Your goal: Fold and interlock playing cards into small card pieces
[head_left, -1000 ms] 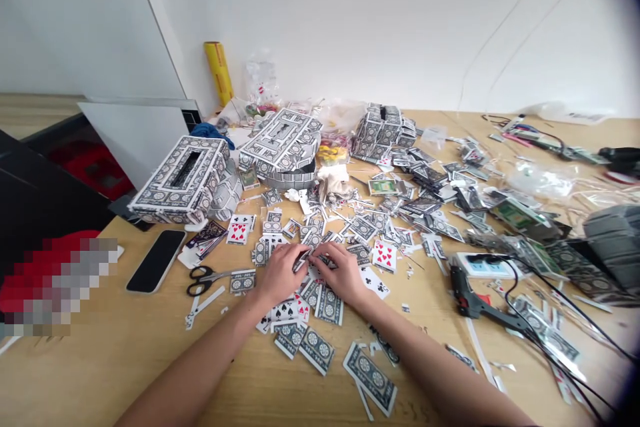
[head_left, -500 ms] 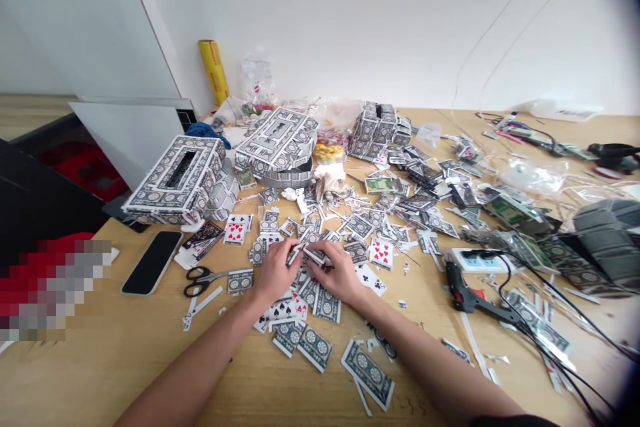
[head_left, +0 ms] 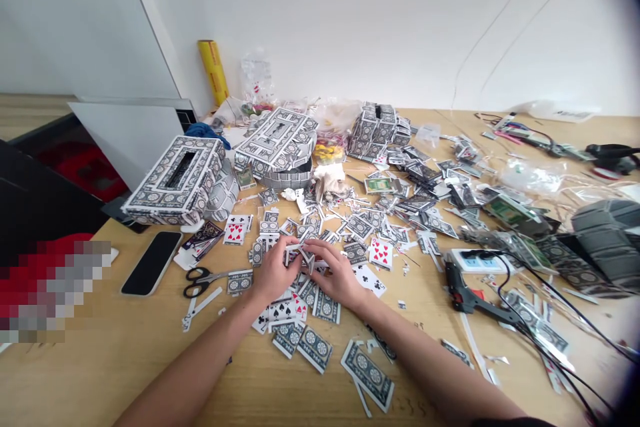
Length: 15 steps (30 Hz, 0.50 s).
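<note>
Between my two hands is a small folded playing card (head_left: 307,257) with a grey patterned back. My left hand (head_left: 277,271) pinches its left part, and my right hand (head_left: 336,272) grips the right part with bent fingers. Some of the card is hidden by the fingers. Below and around both hands lie loose playing cards (head_left: 315,348), some face up with spades and hearts, others back up. Black-handled scissors (head_left: 199,281) rest on the table to the left of my left hand.
Boxes covered in cards (head_left: 173,177) stand at the back left, another box (head_left: 277,137) beside them. A phone (head_left: 152,263) lies at left. On the right are a glue gun (head_left: 470,300), a power strip (head_left: 477,260) and black cables. Card scraps cover the table's middle.
The card between my hands has been turned and shows more of its white edges. My right fingers have shifted slightly over it; the arms stay nearly in place.
</note>
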Available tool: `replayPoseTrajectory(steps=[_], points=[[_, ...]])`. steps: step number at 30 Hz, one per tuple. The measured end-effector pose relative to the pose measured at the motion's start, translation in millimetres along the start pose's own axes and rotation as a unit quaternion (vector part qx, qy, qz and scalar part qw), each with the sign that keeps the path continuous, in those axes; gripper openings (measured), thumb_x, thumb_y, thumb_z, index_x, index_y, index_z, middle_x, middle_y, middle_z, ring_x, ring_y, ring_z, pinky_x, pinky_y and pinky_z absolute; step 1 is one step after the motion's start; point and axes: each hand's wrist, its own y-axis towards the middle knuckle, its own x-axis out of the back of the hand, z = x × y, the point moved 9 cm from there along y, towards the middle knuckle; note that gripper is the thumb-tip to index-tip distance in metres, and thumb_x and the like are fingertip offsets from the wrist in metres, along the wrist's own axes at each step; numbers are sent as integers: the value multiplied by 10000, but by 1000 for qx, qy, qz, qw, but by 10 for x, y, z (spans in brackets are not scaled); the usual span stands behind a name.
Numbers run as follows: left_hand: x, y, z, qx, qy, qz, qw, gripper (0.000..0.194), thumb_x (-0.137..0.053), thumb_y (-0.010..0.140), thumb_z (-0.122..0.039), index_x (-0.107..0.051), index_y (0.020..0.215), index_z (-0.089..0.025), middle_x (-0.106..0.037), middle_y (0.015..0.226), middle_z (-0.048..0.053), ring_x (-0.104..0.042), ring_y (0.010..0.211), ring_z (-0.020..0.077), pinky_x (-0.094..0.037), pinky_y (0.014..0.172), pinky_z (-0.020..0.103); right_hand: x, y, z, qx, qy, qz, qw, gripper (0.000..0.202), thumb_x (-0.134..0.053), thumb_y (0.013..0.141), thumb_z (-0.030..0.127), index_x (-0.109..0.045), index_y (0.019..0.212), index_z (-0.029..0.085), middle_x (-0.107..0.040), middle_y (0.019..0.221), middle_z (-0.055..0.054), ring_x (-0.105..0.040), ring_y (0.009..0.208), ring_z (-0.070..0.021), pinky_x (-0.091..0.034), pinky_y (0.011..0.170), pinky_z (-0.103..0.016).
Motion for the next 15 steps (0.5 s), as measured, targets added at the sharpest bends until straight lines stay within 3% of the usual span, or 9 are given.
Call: replayPoseTrajectory(steps=[3,8,15], points=[[10,2,-25,-3,-8,7,1000,273,-634,956,-208,-564,1216,-254,-760,1166,58,-763,1030,239,-600,922,364,-31,-15,-54,-16,0,9,1000,480,-667,980,150,-606,1432,303,-666,1438,-129,-686,1303,-282,-655,968,-414],[-12,1,-21,5,-1,16,1000,293,-618,966,-213,-552,1250,-251,-752,1217,73,-750,1116,253,-592,962,380,-51,-24,-123,-45,2,20,999,436,-700,966,179,-624,1381,293,-747,1190,-88,-742,1008,-249,-652,896,-408],[-25,-1,81,18,3,-12,1000,240,-607,1010,-268,-583,1248,-246,-772,1052,59,-760,963,233,-592,837,339,19,11,-183,-77,8,-19,997,349,-691,950,165,-655,1280,273,-723,1173,-87,-736,867,-213,-652,822,-373]])
